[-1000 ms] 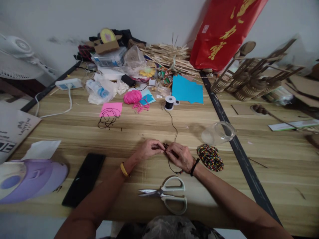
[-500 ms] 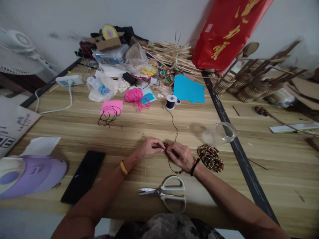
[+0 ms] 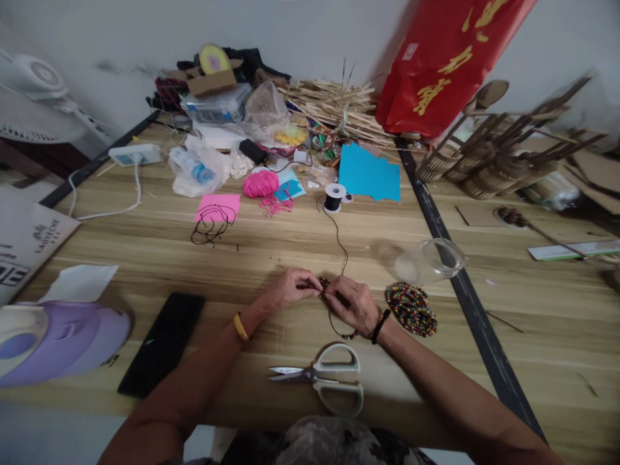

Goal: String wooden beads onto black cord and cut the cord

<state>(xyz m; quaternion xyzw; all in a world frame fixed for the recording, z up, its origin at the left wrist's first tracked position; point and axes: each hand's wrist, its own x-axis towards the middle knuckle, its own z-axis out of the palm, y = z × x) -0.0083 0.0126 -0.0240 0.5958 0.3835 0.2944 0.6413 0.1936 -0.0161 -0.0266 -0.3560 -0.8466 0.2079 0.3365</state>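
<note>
My left hand and my right hand meet at the middle of the table, fingertips pinched on a small cluster of dark beads strung on black cord. One strand of the black cord runs from there up to a black-and-white spool. Another strand passes below my right hand and carries a few coloured beads. To the right of my right wrist lies a coiled heap of multicoloured beads. Scissors with pale handles rest, blades apart, just below my hands. My fingers partly hide the cluster.
A clear jar lies on its side at right. At left are a black phone-like slab and a purple-and-white object. Pink yarn, blue paper and a pink note with black cord are farther back.
Both hands stay pinched at the same beads with hardly any motion. The whole view has shifted very slightly.
</note>
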